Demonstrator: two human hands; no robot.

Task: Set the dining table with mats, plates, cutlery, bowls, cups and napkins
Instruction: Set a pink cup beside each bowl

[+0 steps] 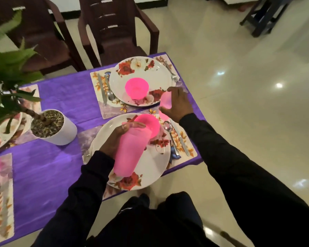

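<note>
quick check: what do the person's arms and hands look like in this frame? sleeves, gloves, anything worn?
Both arms wear long black sleeves reaching the wrists. The left hand and right hand are bare: no gloves, and no rings or watch visible. The sleeves look plain, with no markings showing.

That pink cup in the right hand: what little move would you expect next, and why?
Probably set it down and let go. The right hand grips a cup low over the far mat, beside the far plate. That plate already carries a bowl, and the left hand holds more cups to place.
</note>
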